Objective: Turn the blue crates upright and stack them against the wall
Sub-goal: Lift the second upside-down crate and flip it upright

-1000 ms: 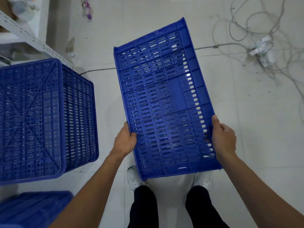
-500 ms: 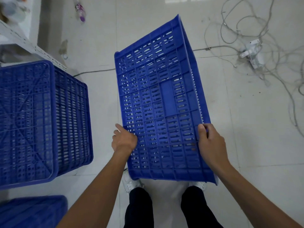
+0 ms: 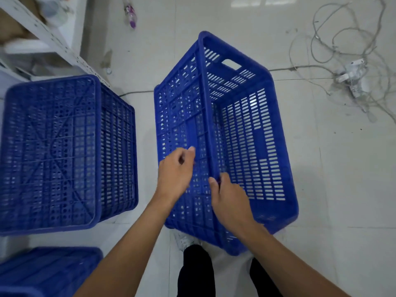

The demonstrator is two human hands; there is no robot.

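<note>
Head | our right hand [image 3: 231,202] grips the blue crate [image 3: 252,136] by its rim to tip it upright | left hand [image 3: 175,174] curled, grasp unclear

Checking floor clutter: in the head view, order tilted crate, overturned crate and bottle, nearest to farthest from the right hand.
1. Tilted crate, centre: the right hand grips its rim.
2. Overturned crate, on the floor to the left.
3. Bottle, far top left.
</note>
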